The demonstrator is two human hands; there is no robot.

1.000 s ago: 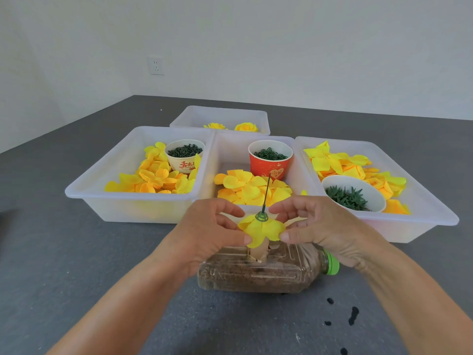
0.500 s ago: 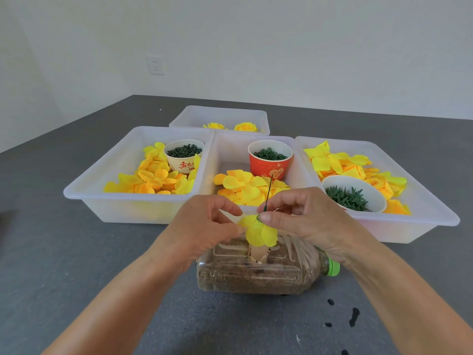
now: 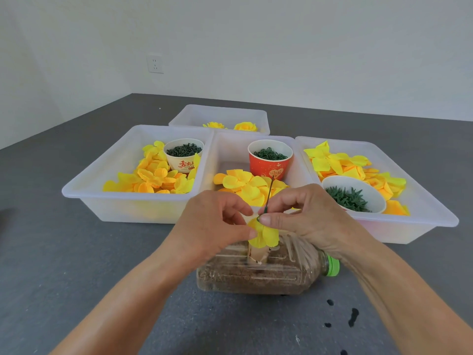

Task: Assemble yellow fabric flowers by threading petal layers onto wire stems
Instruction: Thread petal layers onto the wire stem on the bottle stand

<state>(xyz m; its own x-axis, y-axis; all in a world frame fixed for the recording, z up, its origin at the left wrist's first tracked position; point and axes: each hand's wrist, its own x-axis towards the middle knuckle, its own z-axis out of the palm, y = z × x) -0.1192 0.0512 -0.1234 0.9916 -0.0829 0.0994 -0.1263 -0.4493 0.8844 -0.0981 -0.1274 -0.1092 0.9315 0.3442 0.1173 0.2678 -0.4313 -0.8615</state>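
A thin dark wire stem (image 3: 269,194) stands upright from a paper tube (image 3: 258,255) set in a sand-filled plastic bottle (image 3: 256,275) lying on its side. A yellow petal layer (image 3: 265,235) sits on the wire just above the tube, its petals folded downward. My left hand (image 3: 210,226) pinches the petals from the left. My right hand (image 3: 304,219) pinches them from the right, thumb tip against a small green ring at the wire's base. The fingers hide the top of the petal layer.
Three white trays stand behind: the left tray (image 3: 84,190) and the middle tray (image 3: 225,149) hold yellow petals and cups of green parts, and the right tray (image 3: 435,213) holds petals and a white bowl (image 3: 358,185). A far tray (image 3: 220,114) holds two finished flowers. Dark stains (image 3: 353,316) mark the table.
Both hands have closed in around the flower. The petals, spread flat a second ago, are now folded down along the tube.
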